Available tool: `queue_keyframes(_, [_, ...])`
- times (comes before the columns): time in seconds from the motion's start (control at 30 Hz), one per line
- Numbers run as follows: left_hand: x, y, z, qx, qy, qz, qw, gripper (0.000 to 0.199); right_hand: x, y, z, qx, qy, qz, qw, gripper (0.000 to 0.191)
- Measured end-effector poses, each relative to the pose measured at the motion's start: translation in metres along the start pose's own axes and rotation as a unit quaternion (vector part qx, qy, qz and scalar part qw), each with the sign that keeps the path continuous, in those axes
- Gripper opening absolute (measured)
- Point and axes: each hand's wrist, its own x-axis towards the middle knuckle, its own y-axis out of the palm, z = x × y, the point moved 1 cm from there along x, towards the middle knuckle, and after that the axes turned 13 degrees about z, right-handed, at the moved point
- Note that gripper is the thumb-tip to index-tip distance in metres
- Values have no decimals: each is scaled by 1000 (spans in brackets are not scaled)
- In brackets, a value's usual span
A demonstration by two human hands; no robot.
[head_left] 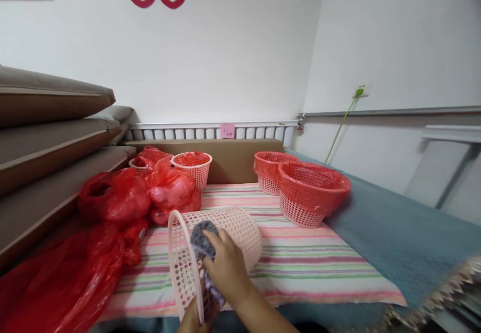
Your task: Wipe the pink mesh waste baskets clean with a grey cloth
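Note:
A pale pink perforated plastic basket (240, 227) lies on its side on the striped cloth, its open mouth facing left. My right hand (227, 268) presses a grey and purple cloth (203, 240) against the outside of the basket, just behind the rim. At the bottom of the view, my left hand (192, 319) grips the lower part of the rim. Its fingers are partly hidden by the basket wall and the picture's edge.
Two pink baskets (300, 212) lined with red bags stand at the right. Another lined basket (201, 172) stands at the back, near bunched red plastic bags (128, 197). Stacked cushions (56, 142) rise at the left. The striped cloth (300, 268) covers a blue surface (391, 222).

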Motion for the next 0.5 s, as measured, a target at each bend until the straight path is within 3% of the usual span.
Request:
queue_keyframes(0.13, [-7,1,-6,-7,3,34,999,67,14,-16,-64,-85,173,-19,981,47])
queue_keyframes(0.23, [0,14,-33,-49,19,54,997,89,12,-18,-92,-123,202,-22,971,46])
queue_keyframes(0.4, [16,36,-95,-104,20,-31,994,97,-3,-8,-84,-111,150,-24,982,47])
queue_keyframes(0.5, [15,39,-95,-94,12,-45,995,91,-6,-9,-58,-60,167,-15,984,49])
